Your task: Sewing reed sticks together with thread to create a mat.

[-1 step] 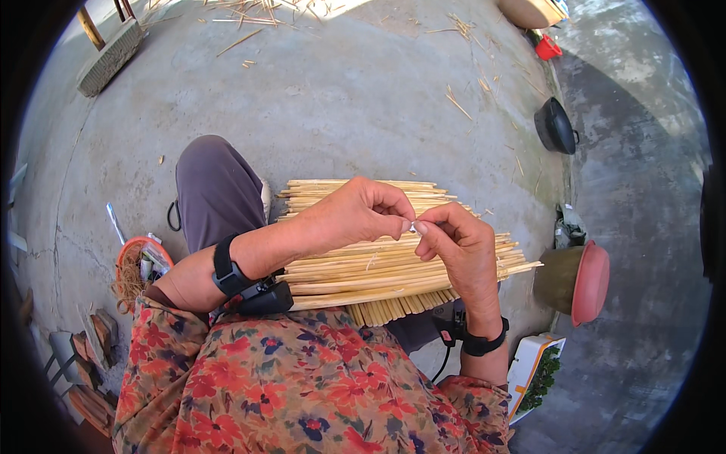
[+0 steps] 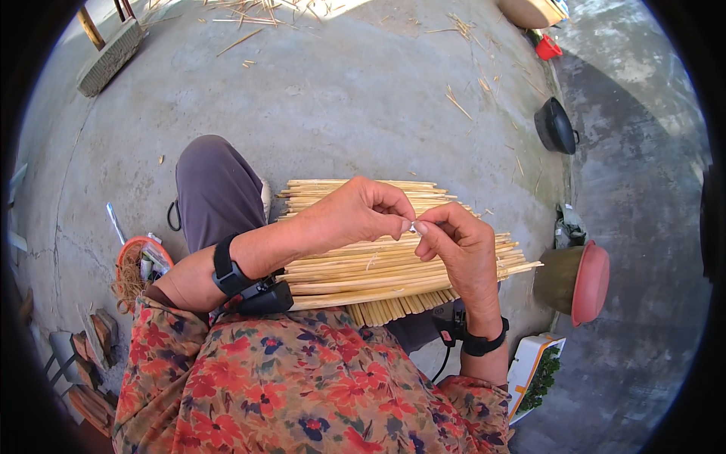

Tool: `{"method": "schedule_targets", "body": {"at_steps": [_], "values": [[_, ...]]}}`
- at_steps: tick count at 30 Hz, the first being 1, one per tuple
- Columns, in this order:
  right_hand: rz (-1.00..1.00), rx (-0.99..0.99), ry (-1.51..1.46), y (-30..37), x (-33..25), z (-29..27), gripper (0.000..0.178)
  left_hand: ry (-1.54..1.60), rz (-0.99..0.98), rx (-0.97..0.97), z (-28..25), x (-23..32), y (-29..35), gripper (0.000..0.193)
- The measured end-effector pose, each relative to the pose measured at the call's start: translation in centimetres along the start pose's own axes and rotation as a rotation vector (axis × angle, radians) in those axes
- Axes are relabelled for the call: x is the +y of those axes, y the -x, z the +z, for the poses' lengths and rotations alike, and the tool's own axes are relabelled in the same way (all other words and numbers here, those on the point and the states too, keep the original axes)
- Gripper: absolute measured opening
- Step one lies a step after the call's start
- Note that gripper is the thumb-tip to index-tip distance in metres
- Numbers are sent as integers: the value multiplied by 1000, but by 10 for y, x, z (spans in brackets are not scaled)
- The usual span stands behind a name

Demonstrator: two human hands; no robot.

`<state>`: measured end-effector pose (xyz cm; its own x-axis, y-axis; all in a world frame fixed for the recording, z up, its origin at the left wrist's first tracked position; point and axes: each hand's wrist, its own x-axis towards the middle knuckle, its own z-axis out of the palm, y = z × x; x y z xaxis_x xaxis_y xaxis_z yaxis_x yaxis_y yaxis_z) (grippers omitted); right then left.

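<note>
Across my lap lies a mat of pale yellow stalks [image 2: 355, 276], set side by side and running left to right. A tuft of thin white thread [image 2: 371, 261] stands out on its surface. Above the stalks, my left hand [image 2: 368, 210] and my right hand [image 2: 459, 240] meet fingertip to fingertip. Both pinch with thumb and index finger. A tiny whitish bit [image 2: 413, 226] shows between the tips, too small to name. The lower edge of the mat bends down towards my knees.
An orange basket [image 2: 141, 244] with brown fibre stands at left, near split wood [image 2: 94, 344]. To the right are a pink-rimmed basin [image 2: 591, 284], a black pan [image 2: 556, 125] and a white box of green leaves [image 2: 522, 378]. Loose straw [image 2: 249, 15] litters the far floor.
</note>
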<state>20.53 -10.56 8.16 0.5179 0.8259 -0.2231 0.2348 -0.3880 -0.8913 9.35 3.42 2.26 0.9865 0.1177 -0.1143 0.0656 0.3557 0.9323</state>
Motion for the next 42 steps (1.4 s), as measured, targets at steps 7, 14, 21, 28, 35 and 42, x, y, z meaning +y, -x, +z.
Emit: {"method": "schedule_targets", "body": {"at_steps": [7,14,21,28,35,42], "values": [[6,-13,-53,0,-1,-3,4,117,4,-36,-1,3,1,15],[12,-32,-85,0,-1,-4,5,109,-28,-32,0,4,0,12],[14,-22,-41,0,-1,-3,5,145,-37,-34,-2,0,-1,13],[0,-12,-29,0,-2,-2,4,141,-27,-23,-1,-1,-1,13],[-11,-8,5,-1,-2,-2,4,166,-20,-21,-2,-3,-1,13],[-59,16,108,-1,-1,1,6,157,-21,-18,-2,-4,-2,13]]}}
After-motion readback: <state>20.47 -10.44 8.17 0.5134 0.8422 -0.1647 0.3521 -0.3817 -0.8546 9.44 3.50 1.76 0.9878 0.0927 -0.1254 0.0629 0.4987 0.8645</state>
